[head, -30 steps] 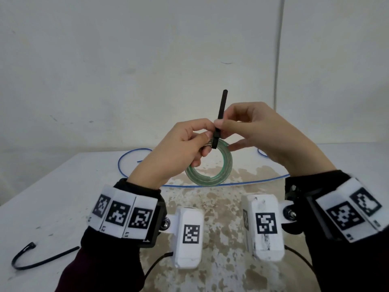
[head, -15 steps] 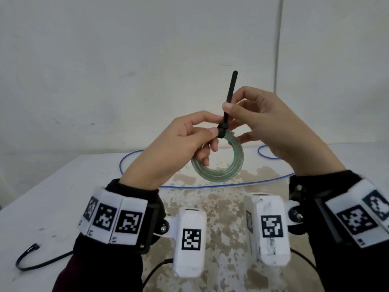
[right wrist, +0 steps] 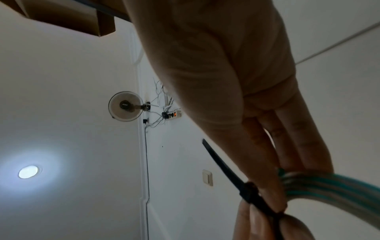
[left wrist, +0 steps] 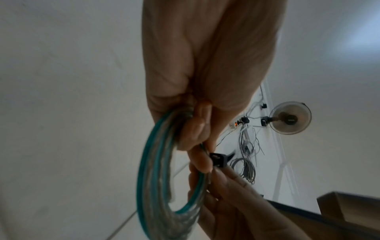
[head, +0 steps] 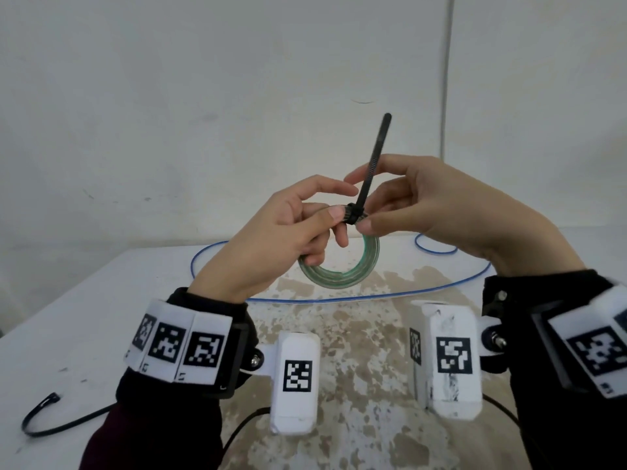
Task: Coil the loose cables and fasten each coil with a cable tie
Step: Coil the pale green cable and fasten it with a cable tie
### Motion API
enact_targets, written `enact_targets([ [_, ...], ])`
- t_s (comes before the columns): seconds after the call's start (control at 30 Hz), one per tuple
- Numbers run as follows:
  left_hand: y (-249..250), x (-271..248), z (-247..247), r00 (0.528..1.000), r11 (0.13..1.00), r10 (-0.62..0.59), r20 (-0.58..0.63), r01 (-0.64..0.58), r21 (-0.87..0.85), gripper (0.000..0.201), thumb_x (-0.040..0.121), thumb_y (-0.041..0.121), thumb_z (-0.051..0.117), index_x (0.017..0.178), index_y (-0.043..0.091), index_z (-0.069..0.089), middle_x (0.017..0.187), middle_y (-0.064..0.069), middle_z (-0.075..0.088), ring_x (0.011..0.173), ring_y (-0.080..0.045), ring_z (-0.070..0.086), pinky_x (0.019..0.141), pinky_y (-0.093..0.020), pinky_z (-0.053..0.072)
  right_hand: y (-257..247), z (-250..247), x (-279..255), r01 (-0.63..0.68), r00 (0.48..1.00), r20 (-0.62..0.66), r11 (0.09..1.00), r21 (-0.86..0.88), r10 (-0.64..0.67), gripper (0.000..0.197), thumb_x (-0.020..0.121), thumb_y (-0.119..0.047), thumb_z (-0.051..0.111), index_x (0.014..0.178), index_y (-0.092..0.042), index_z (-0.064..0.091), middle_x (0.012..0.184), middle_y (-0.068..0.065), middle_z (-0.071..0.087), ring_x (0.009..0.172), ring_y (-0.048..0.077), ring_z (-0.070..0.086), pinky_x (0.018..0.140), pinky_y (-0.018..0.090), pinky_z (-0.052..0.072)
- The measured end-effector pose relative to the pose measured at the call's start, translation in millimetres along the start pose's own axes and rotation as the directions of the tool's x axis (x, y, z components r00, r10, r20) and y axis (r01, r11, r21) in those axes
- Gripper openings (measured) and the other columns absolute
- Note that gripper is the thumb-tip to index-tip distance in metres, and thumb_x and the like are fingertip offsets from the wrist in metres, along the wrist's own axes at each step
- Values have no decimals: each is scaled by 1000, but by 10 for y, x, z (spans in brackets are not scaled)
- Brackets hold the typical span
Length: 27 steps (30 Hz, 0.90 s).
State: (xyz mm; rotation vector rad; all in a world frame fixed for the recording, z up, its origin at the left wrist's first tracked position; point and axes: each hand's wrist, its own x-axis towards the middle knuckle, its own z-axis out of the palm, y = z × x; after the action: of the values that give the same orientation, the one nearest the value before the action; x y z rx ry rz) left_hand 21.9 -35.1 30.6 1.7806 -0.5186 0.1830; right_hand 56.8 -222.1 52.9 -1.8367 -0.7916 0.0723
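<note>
A green and clear cable coil (head: 339, 278) hangs above the table between both hands. A black cable tie (head: 354, 213) is looped round the top of the coil, its tail standing up and tilted right. My left hand (head: 336, 215) pinches the coil just left of the tie head. My right hand (head: 368, 218) pinches at the tie head, thumb in front and fingers behind the tail. The left wrist view shows the coil (left wrist: 154, 170) and tie head (left wrist: 219, 160) at my left fingertips (left wrist: 200, 155). In the right wrist view the thumb lies along the tie (right wrist: 226, 172) beside the coil (right wrist: 329, 186).
A loose blue cable (head: 339, 300) curves across the white table (head: 68, 334) behind the hands. A second black cable tie (head: 44, 432) lies curled at the front left. The table's middle is a worn brown patch. A plain wall stands close behind.
The tie's tail has come further up through its head and the loop has closed on the coil. My right fingers have moved from the tail down to the head. Both hands have risen slightly.
</note>
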Motion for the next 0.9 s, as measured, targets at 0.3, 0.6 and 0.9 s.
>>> enact_targets([
  [0.3, 30, 11, 16, 997, 999, -52, -62, 53, 13, 20, 98, 8, 47, 110, 11, 63, 59, -8, 55, 38, -9, 26, 43, -21, 27, -33, 73, 6, 33, 997, -69, 999, -43, -35, 43, 68, 1, 79, 105, -15, 65, 63, -1, 67, 60, 9, 63, 61, 14, 49],
  [0.6, 2, 24, 29, 994, 999, -37, -100, 35, -20, 17, 96, 6, 49, 92, 10, 65, 57, -8, 50, 38, -10, 26, 42, -20, 26, 22, 85, 49, 30, 996, -88, 999, -38, -33, 40, 67, 2, 80, 101, -12, 64, 67, 0, 69, 67, 13, 65, 70, 22, 54],
  [0.9, -19, 37, 69, 984, 998, -59, -171, 62, 10, 27, 97, 3, 46, 86, 16, 67, 55, -4, 43, 35, -6, 22, 44, -24, 16, 0, 98, 60, 89, 976, -204, 995, 35, -80, 17, 89, -16, 64, 92, 0, 64, 97, 24, 68, 85, 18, 70, 75, 35, 60],
])
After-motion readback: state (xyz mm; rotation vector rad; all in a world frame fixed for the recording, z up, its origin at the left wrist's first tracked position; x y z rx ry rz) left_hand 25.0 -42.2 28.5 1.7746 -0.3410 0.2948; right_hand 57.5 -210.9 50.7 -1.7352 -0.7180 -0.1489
